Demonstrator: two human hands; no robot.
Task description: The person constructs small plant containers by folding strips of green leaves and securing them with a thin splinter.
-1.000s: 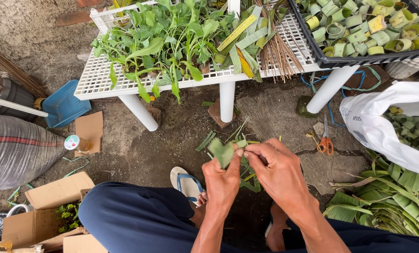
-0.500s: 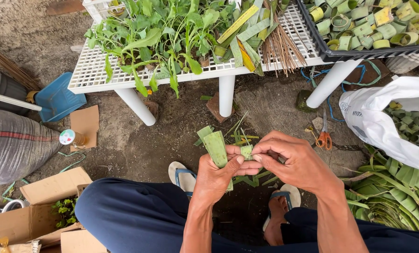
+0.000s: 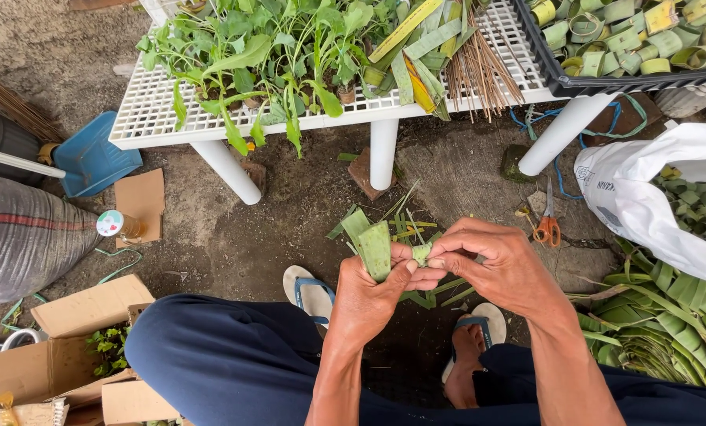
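Observation:
My left hand grips a folded green leaf strip that sticks up above the fist. My right hand meets it from the right, thumb and fingers pinching the small rolled end of the strip. Both hands hover over my lap and feet in sandals. Cut leaf scraps lie on the dirt under the hands.
A white lattice table carries seedlings, leaf strips and thin sticks. A black crate of rolled leaf rings sits at its right end. Orange scissors, a white bag, a leaf pile, cardboard boxes, a sack.
The hands rose and came closer together; the right fingers shifted from above the strip to pinching its rolled end. The view moved nearer to the table.

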